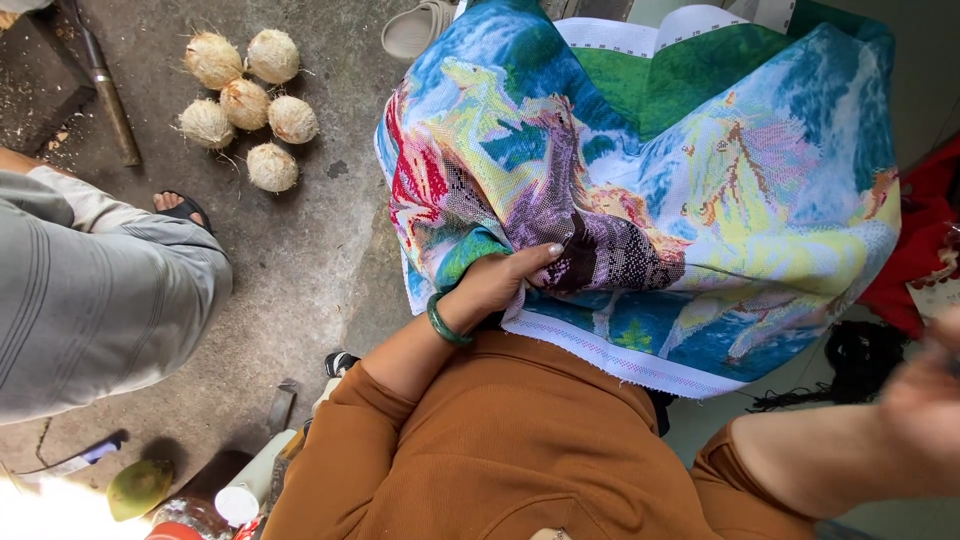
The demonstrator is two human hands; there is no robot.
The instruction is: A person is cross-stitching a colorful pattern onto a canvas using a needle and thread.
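Stitching mid-pass, judged: left hand (497, 283) pinches the cross-stitch canvas (640, 190) draped over the lap, right hand (925, 400) raised well aside, blurred, fingers unreadable; thread likely needs drawing taut.

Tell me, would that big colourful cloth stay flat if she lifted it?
Probably not. The cloth drapes and creases where the left hand grips it, so it looks floppy. It likely sags rather than slides, seeming light and thin. The right hand is blurred, off the cloth.
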